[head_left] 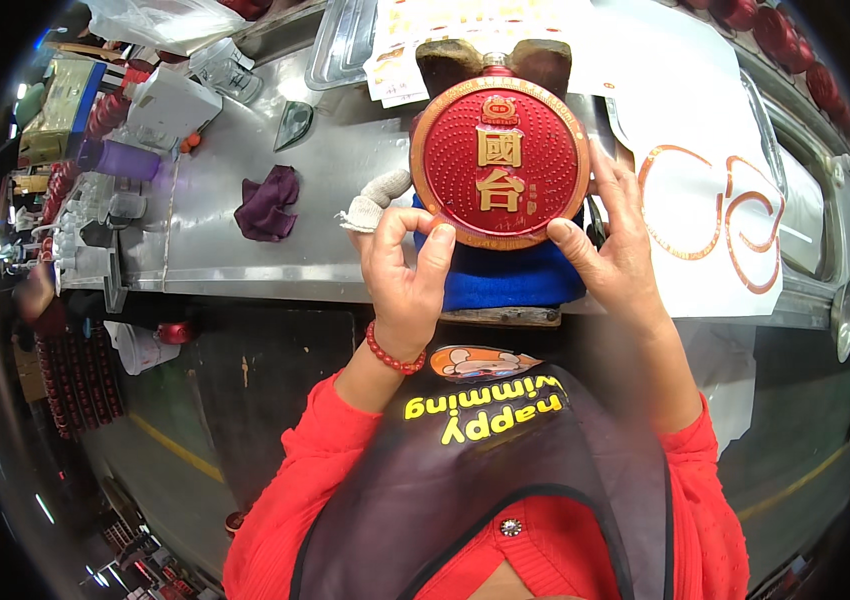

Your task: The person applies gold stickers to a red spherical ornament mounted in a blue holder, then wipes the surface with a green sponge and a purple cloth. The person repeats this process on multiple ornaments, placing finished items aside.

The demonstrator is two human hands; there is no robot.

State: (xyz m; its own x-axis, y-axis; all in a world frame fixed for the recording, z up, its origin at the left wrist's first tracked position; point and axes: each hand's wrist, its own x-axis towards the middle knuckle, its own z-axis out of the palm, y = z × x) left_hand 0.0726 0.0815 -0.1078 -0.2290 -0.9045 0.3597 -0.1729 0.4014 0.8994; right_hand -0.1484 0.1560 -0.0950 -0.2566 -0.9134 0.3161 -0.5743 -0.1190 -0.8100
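Note:
A round, flat red bottle [455, 175] with a studded face, raised gold characters and an orange-gold rim band stands in front of me, its short neck at the top. My left hand [405, 260] is at the bottle's lower left edge, thumb and bent forefinger pressed together on the rim band. Around the right side curls my right hand [617, 240], its thumb on the lower right rim and its fingers along the edge. A blue cloth [510, 275] lies beneath the bottle. Behind the neck rises a dark, worn two-lobed rest [543, 70]. Grey finger covers [375, 200] show beside my left hand.
White sheets [690, 90] with orange ring-shaped stickers [680, 200] lie at the right. On the metal table [215, 240] are a dark purple cloth [267, 204], a green triangular piece [293, 125] and a purple cup [117, 159]. A clear tray [340, 45] sits farther back.

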